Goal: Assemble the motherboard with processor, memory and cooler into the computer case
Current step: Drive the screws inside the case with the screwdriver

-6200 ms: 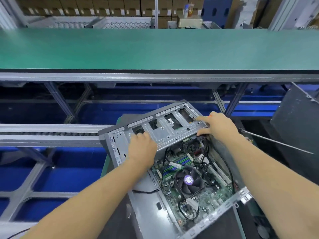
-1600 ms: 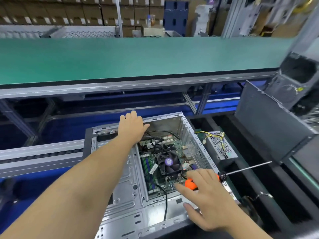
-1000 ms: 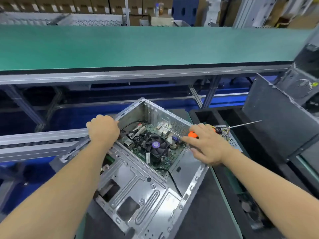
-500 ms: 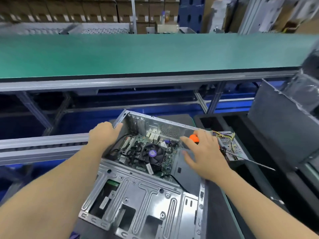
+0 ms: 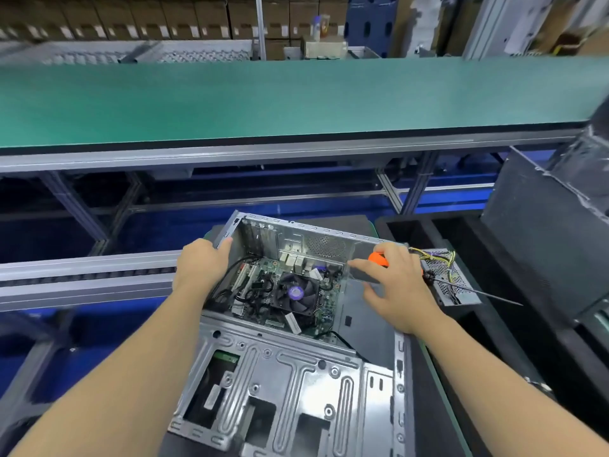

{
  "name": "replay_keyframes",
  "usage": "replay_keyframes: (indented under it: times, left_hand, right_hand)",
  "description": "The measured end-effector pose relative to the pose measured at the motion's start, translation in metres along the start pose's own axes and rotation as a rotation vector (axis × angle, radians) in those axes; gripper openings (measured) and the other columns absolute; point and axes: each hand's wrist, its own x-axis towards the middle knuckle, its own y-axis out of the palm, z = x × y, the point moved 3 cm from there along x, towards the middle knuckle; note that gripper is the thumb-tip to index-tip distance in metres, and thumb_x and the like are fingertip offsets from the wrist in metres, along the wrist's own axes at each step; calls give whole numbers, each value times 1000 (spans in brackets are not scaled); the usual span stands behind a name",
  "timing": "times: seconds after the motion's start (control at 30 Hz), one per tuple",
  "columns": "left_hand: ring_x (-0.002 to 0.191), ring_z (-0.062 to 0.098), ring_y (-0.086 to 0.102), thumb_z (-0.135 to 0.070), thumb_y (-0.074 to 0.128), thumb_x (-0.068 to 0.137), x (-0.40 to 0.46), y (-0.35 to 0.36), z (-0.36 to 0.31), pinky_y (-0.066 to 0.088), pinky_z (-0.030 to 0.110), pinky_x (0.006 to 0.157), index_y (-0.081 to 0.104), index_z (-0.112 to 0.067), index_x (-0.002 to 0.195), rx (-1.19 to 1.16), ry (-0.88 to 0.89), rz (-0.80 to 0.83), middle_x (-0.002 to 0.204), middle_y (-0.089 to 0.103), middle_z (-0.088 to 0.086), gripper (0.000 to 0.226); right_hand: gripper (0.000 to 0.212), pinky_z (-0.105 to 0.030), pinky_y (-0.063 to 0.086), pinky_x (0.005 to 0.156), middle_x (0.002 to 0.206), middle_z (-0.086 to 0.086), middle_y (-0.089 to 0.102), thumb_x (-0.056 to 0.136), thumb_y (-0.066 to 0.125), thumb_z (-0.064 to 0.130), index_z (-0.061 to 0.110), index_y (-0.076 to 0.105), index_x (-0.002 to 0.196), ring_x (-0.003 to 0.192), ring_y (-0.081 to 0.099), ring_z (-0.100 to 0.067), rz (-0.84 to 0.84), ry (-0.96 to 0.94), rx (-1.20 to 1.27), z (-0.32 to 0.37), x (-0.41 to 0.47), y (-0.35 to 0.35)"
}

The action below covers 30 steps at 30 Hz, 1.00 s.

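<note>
Gripping far left corner of computer case [image 5: 290,387], left hand [image 5: 201,268] curls over rim, forearm stretched forward. Right hand [image 5: 395,285] reaches across case's right wall, thumb and palm clasping orange-handled screwdriver [image 5: 379,259], index finger extended toward rear panel, shaft pointing right past wrist. Case lies open-side up on dark table [image 5: 425,407]. Motherboard [image 5: 280,291] sits inside, cooler [image 5: 296,295] fan on top. Power supply [image 5: 445,278] with yellow wires just beside case, right. Green conveyor belt [image 5: 296,100] beyond.

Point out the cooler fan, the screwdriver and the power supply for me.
cooler fan [image 5: 295,293]: head view, on its purple hub.
screwdriver [image 5: 378,258]: head view, on the orange handle in the right hand.
power supply [image 5: 443,275]: head view, on its mesh top.
</note>
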Motion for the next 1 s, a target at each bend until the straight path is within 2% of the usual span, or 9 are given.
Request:
replay_keyframes:
  times: [0.1,0.27,0.53,0.6,0.67,0.77,0.83,0.93,1.0]
  left_hand:
    - [64,26,54,-52,43,98,-20,-3,4,37,34,55,58,-4,73,-46,-36,-35,72,60,12,57]
    - [73,33,54,-50,40,99,-61,-4,8,40,37,61,62,2,90,-53,-118,-104,79,58,14,57]
    - [87,39,58,-50,36,100,-105,-10,12,49,42,74,63,1,104,8,-226,-86,99,64,21,58]
    - [87,39,58,-50,35,100,-110,-16,9,50,42,75,62,-1,103,35,-239,-70,99,64,19,57]
    - [86,39,58,-44,35,101,-115,-22,1,49,43,75,61,-2,102,143,-180,-127,101,61,19,50]
    - [78,37,54,-14,40,98,-119,-27,-26,40,42,66,50,-6,93,71,106,-287,94,50,13,14]
    - [77,28,48,-3,39,94,-115,-23,-47,36,40,67,49,-11,95,-100,304,-275,95,43,4,13]
    - [74,3,53,-5,31,97,-104,-9,-79,43,27,63,57,-17,102,-456,306,-74,94,49,-6,30]
    - [52,-1,48,-6,28,95,-100,13,-96,41,22,53,63,-22,102,-649,163,189,75,53,-9,39]
  right_hand:
    - [44,-35,23,83,113,1,40,86,47,38,40,59,129,105,42,-26,93,-37,-43,-8,5,0]
    - [51,-39,32,84,114,0,41,84,48,37,42,56,134,107,43,-27,236,-129,-135,-18,17,-4]
    - [53,-41,34,82,114,-2,45,86,39,37,41,53,137,103,43,-25,305,-294,-267,-24,21,-7]
    - [54,-41,35,81,115,-3,44,87,42,31,40,50,139,103,43,-27,265,-323,-274,-25,22,-7]
    - [62,-43,38,80,116,-6,45,81,61,15,35,51,139,102,43,-29,196,-358,-272,-24,22,-8]
    - [85,-46,45,77,115,-14,49,59,78,-9,27,56,133,100,41,-30,46,-450,-259,-11,29,-23]
    - [88,-47,43,78,116,-17,49,56,76,-16,23,54,132,99,43,-32,-81,-525,-243,5,42,-52]
    - [77,-42,36,81,118,-13,42,68,61,-23,17,59,134,99,37,-29,-276,-540,-114,33,65,-114]
    - [76,-40,38,87,122,-10,36,76,47,-23,18,50,140,101,36,-31,-363,-535,17,50,78,-157]
